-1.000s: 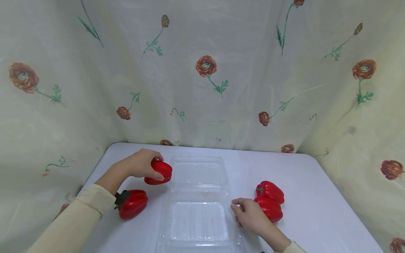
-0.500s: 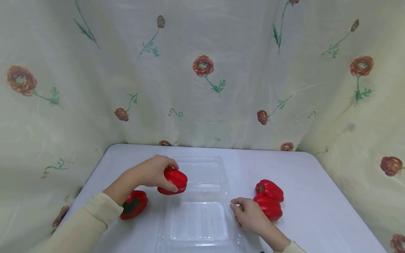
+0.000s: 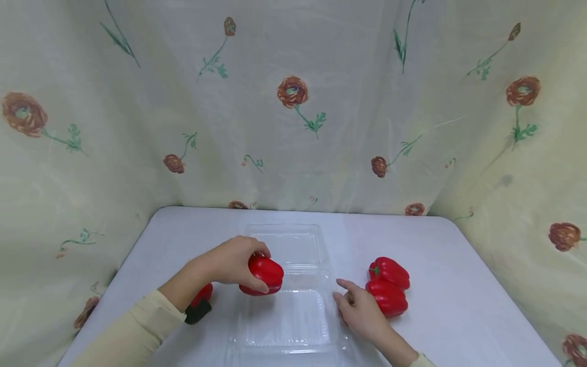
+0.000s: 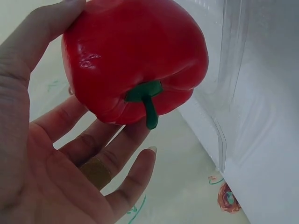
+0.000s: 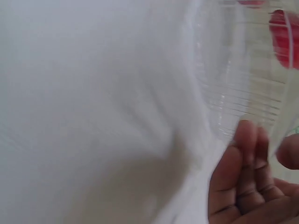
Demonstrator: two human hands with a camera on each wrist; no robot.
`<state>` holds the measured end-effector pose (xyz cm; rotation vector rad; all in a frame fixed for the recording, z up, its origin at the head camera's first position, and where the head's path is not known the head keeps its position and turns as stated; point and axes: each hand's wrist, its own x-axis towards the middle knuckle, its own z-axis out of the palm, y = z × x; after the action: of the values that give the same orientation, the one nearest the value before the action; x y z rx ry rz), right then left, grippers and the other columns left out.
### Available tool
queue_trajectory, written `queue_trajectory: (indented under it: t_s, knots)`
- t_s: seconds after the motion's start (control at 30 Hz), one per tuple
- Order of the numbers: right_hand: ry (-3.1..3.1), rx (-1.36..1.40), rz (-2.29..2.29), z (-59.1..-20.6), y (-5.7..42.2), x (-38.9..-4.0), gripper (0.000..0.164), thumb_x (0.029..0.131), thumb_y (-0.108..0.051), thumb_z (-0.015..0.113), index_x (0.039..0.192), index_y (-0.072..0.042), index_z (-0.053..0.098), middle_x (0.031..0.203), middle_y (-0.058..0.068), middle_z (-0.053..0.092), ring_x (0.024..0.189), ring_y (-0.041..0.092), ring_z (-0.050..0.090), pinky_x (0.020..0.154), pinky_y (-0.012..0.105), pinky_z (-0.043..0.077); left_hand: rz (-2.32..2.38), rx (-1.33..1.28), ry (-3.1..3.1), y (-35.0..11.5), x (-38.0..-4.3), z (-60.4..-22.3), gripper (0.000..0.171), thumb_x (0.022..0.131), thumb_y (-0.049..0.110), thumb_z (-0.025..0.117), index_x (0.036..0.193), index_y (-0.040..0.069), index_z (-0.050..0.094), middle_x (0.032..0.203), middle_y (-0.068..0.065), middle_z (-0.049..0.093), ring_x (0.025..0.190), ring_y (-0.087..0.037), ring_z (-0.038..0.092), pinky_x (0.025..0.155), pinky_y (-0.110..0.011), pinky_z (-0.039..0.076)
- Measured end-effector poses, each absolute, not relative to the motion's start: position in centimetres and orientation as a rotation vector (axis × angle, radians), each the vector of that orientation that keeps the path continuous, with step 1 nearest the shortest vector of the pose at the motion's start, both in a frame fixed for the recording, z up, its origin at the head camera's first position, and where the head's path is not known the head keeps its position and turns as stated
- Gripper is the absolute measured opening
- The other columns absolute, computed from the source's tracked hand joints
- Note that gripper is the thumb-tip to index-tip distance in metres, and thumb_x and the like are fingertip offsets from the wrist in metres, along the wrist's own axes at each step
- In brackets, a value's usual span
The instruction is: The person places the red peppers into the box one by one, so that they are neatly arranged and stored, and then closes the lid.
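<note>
Red, glossy and lobed, a bell pepper hangs over the left side of a clear plastic container, pinched in the left hand.
From the left wrist we find its green stem set in a dimpled end (the head view hides it from us), the thumb on one side and the fingers, parted, on the other. Lying open in two halves, the container sits on the white table. Beside its right edge we see the right hand, index finger straight, the others bent; we cannot tell whether they pinch the rim. The head view also gives us two touching peppers near that hand and another pepper partly behind the left forearm; the right wrist shows us blurred red through the plastic.
</note>
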<state>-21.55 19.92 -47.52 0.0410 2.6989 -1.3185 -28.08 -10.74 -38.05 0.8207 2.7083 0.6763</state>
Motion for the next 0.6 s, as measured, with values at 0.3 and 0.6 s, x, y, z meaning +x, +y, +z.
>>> queue_trajectory:
  t_s: [0.3,0.6]
  knots:
    - [2.635,-0.109,-1.497,-48.2,20.2,-21.0,0.044,0.094,-0.019,0.068,0.137,-0.017,0.059,0.074,0.006,0.061,0.060,0.021,0.058,0.058,0.027,0.053,0.679,0.831,2.701,-10.7,-28.1,-39.2,0.073,0.059,0.036,0.095,0.122,0.019,0.063,0.108,0.008,0.062,0.102,-0.016,0.057,0.069,-0.031,0.057]
    - [2.573,-0.186,-1.512,-48.6,20.6,-21.0,0.057,0.085,-0.026,0.079,0.136,-0.015,0.057,0.081,0.005,0.062,0.063,0.019,0.058,0.059,0.024,0.052,0.693,0.840,2.668,-10.9,-28.1,-40.1,0.072,0.058,0.040,0.094,0.120,0.022,0.063,0.108,0.008,0.062,0.102,-0.017,0.057,0.068,-0.031,0.057]
